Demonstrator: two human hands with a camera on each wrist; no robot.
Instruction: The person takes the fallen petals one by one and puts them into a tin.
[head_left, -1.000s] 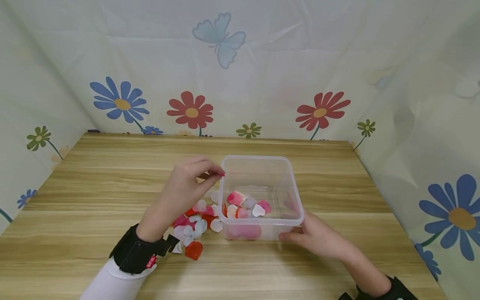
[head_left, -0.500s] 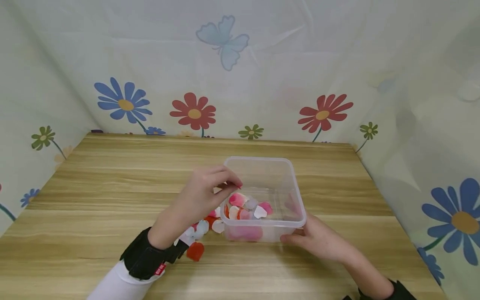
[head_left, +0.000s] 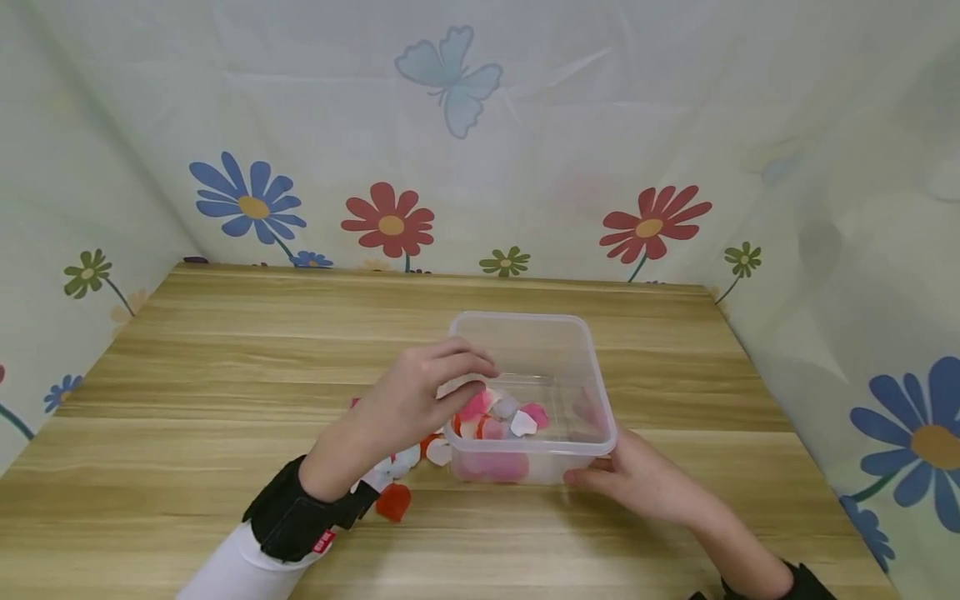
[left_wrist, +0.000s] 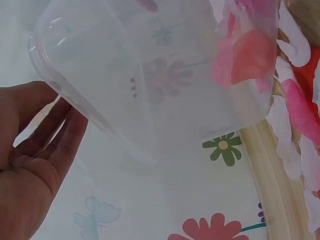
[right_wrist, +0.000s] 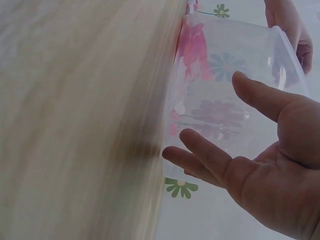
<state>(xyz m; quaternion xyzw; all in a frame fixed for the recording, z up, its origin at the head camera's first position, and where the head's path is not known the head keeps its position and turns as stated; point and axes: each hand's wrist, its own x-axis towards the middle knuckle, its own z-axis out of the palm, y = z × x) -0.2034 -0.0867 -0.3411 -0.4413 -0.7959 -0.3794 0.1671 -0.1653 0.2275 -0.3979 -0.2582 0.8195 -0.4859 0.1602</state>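
Observation:
A clear plastic box (head_left: 536, 447) stands uncovered on the table, with several pink, white and red artificial petals (head_left: 522, 423) inside near its left. My left hand (head_left: 408, 392) is over the box's left rim, thumb and fingers parted and nothing visible between them. In the left wrist view, the fingers (left_wrist: 65, 135) are beside the translucent box wall (left_wrist: 170, 115). My right hand (head_left: 645, 475) is at the front right corner of the box. The right wrist view has its thumb and fingers (right_wrist: 207, 152) extended and spread against or close to the wall; exact contact is unclear.
More loose petals (head_left: 405, 458) lie left of the box, partly hidden under my left wrist. One orange-red petal (head_left: 393, 502) lies nearest the front. A wood-grain table (head_left: 285, 333) carries everything, and a flower-printed curtain (head_left: 540, 125) encloses the back and sides.
My left hand has moved right, from the box's left edge to over its inside. The red petal it pinched has left its fingertips, which have parted. The right hand stays at the corner.

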